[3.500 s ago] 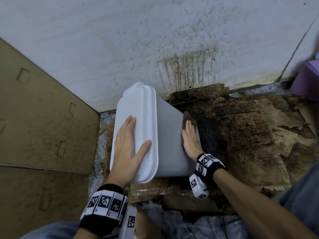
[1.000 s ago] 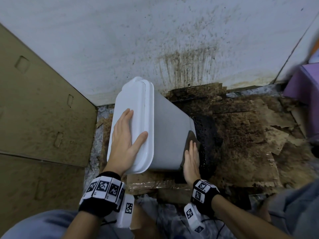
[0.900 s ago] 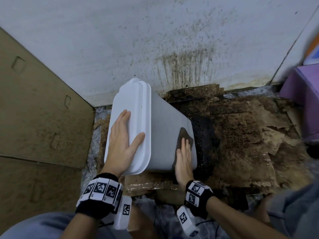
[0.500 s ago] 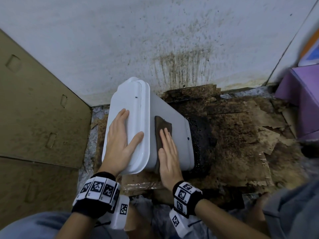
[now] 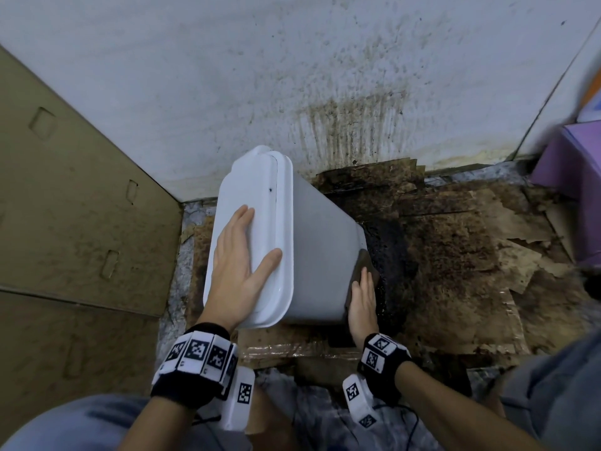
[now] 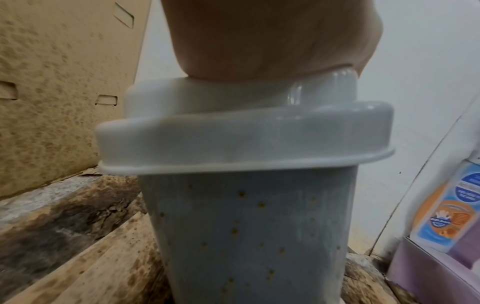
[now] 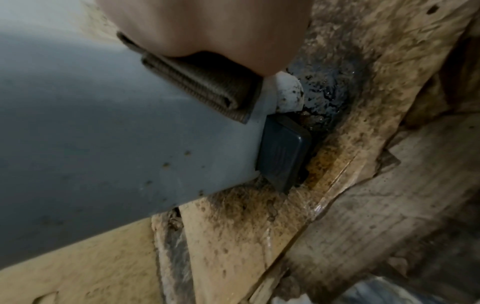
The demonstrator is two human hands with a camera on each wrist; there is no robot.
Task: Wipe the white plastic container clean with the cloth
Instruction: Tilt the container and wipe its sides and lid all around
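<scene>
The white plastic container (image 5: 320, 255) leans over on dirty floor cardboard, lid (image 5: 257, 187) towards the left. My left hand (image 5: 242, 265) lies flat on the lid, fingers straight, thumb spread to the lid's rim. My right hand (image 5: 364, 297) presses a folded brown cloth (image 5: 361, 260) flat against the container's side near its bottom edge. In the right wrist view the cloth (image 7: 202, 86) sits under my palm (image 7: 207, 26), just above a dark pedal (image 7: 283, 152) at the container's (image 7: 103, 144) base. Brown specks dot the near wall (image 6: 246, 226) in the left wrist view.
A spattered white wall (image 5: 325, 76) stands right behind the container. A brown cardboard panel (image 5: 65, 222) closes off the left. Stained, wet cardboard (image 5: 455, 255) covers the floor, with a black wet patch (image 5: 390, 252) beside the base. A purple box (image 5: 572, 177) stands at the right.
My right hand has slid the cloth along the container's side, from next to the lid down to the bottom edge. The left hand stays flat on the lid.
</scene>
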